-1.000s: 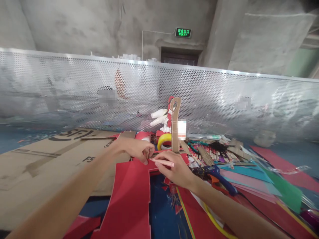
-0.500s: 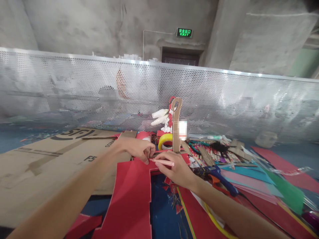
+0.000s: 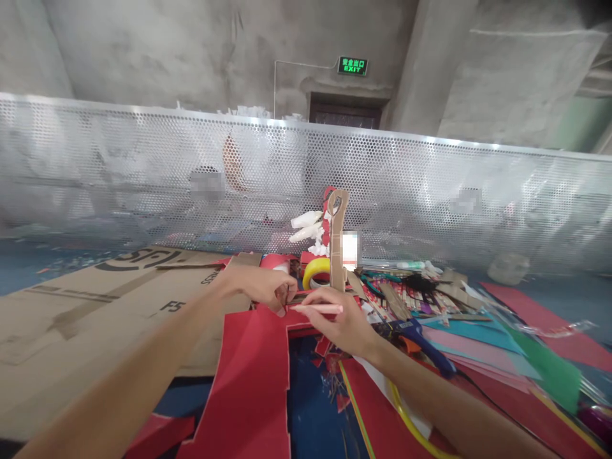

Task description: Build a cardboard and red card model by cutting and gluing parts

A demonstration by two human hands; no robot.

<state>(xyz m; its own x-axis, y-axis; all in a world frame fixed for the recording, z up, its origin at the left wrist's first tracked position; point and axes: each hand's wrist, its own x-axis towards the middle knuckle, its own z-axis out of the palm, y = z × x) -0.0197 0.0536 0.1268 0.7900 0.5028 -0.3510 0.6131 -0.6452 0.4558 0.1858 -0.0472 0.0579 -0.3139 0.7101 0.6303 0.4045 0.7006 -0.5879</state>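
**My right hand [image 3: 344, 325] holds a pink pen-like tool [image 3: 322, 309] at the red board [image 3: 255, 376]**

The pink pen-like tool lies between my right thumb and fingers, closed narrowly around it, its tip pointing across to my left hand [image 3: 270, 285]. My left fingers are bent close together, fingertips down at the far part of the red board and just beside that tip; I cannot tell whether they pinch anything. The red board runs from under both hands back toward me. Just beyond my hands are a yellow tape roll [image 3: 308, 273] and an upright cardboard piece [image 3: 338, 248]. Flat cardboard [image 3: 109, 325] spreads left of my left hand; a blue glue gun [image 3: 433, 347] lies to the right of my right hand.
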